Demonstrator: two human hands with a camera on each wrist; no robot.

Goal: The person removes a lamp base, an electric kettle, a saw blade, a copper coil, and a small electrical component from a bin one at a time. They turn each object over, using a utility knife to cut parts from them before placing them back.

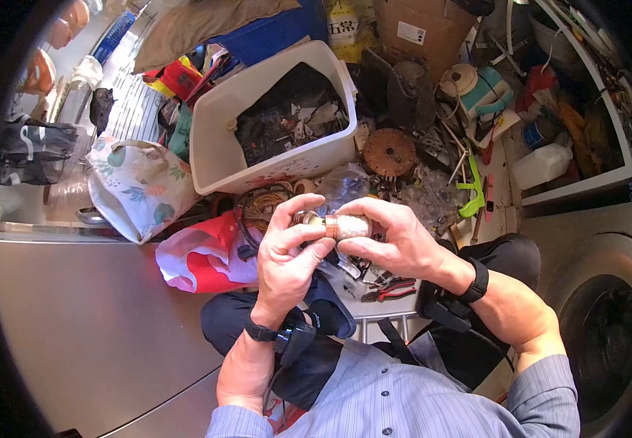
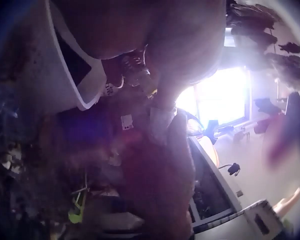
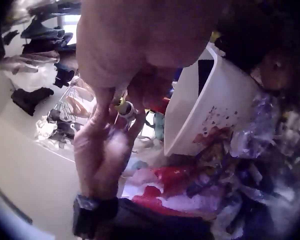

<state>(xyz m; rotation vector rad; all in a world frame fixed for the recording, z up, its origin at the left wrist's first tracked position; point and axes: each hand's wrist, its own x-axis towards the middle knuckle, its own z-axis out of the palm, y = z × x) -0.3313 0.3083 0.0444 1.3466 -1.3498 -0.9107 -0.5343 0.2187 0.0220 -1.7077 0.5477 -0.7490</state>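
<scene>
Both hands meet over the lap in the head view, around a small cylindrical part with a whitish body, a copper-coloured band and a shiny metal end. My left hand pinches the metal end and band side between thumb and fingers. From the other side my right hand grips the whitish body with thumb and index finger. A pale ring-shaped end with a yellow bit shows between the fingers in the right wrist view. Below the hands lie red-handled pliers among small scrap pieces.
A large white bin with dark scrap stands ahead. Beside it lie a round rusty disc and a bright green tool. A red and white bag is at the left, a front-loading washing machine at the right.
</scene>
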